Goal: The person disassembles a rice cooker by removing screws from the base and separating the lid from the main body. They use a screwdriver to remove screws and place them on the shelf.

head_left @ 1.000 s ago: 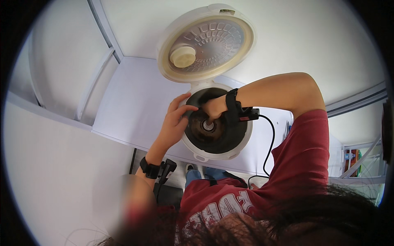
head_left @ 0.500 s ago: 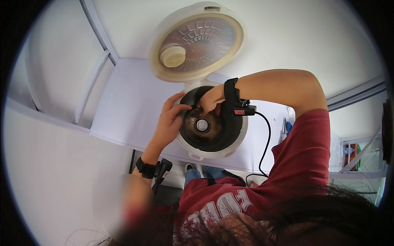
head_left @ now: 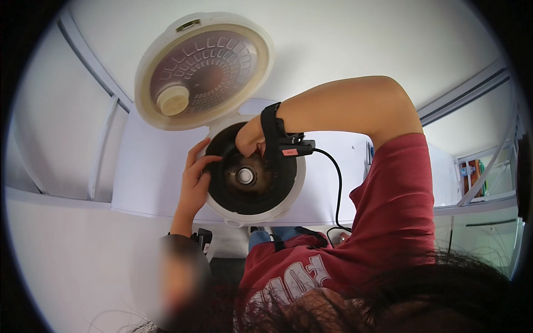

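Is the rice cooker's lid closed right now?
No, the lid stands swung open above the rice cooker, baring its dark inside.

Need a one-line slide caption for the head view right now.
Left hand grips the rim of an open rice cooker while the right hand reaches inside; lid raised.

Open lid (head_left: 202, 69) behind cooker (head_left: 252, 175) on table (head_left: 150, 166)

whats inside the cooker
No pot: the cooker shows a dark well with a round pale disc at the centre. The right hand reaches in and hides the well's far side. The left hand grips the rim.
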`<state>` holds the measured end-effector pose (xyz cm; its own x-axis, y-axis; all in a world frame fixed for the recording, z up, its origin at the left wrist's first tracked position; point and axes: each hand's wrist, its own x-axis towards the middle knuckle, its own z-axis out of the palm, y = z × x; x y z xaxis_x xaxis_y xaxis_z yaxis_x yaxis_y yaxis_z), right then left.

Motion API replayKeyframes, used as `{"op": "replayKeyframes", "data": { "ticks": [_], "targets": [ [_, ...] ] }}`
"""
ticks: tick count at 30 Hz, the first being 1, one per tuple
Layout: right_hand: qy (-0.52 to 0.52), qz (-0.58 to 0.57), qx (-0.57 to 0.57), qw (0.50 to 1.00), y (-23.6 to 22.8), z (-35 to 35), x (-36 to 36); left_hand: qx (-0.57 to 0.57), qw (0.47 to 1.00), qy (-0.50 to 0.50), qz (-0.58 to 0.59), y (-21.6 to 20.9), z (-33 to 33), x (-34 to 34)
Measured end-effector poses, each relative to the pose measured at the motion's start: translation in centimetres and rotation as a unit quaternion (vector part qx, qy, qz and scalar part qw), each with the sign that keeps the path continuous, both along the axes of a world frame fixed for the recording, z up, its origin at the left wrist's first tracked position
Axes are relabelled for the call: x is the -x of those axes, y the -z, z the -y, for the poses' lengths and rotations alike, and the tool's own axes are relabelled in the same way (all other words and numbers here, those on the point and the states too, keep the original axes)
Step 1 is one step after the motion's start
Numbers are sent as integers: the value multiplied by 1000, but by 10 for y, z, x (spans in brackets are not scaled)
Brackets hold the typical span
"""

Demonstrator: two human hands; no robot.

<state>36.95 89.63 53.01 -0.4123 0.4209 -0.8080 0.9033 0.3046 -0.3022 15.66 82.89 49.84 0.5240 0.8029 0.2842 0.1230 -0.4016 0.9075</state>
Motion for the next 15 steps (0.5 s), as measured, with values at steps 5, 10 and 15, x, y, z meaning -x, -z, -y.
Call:
{"op": "replayKeyframes", "data": {
  "ticks": [5,10,15],
  "targets": [
    [81,1,16,997,-18,5,6,21,1000,13,12,6,-3,5],
    [152,-11,43,987,-36,13,9,25,1000,13,9,7,-3,10],
    [248,-44,102,962,-50,25,15,-3,1000,6,16,9,-2,10]
  ]
}}
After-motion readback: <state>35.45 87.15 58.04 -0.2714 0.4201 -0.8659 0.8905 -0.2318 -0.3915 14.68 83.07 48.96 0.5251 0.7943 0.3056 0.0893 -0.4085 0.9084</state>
